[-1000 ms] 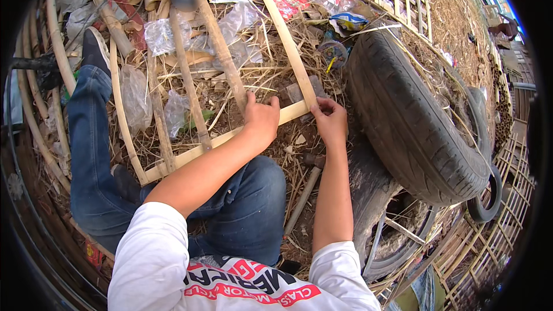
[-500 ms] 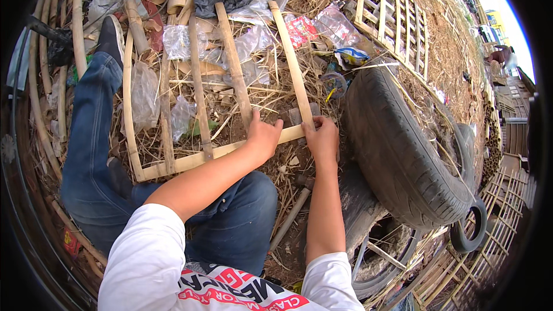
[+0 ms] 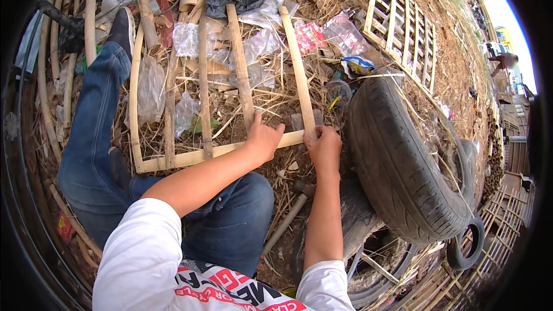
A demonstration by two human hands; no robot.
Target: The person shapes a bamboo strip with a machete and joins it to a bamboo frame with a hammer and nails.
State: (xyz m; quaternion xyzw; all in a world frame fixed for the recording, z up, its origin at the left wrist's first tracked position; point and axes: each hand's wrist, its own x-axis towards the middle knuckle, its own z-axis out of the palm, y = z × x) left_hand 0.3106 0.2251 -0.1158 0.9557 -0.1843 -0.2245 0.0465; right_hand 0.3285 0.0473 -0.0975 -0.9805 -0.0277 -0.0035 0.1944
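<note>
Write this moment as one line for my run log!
Left grip: at crosspiece by second slat from right | Right grip: holding rightmost slat at crosspiece's end | Tyre: right of both grips

Soft, even daylight brightens the ground, leaving only faint, loose-edged shadows. At the upper right the sky [image 3: 496, 6] burns out to near white. Pale glints sit on the clear plastic bags [image 3: 151, 89], while the black tire [image 3: 397, 155] is dark but keeps its tread readable. The bamboo slats [image 3: 298, 75] look sharp mid-picture. Toward the rim, fisheye curvature bows straight lines, and the distant person [image 3: 504, 62] seems blurred, perhaps smeared.
</note>
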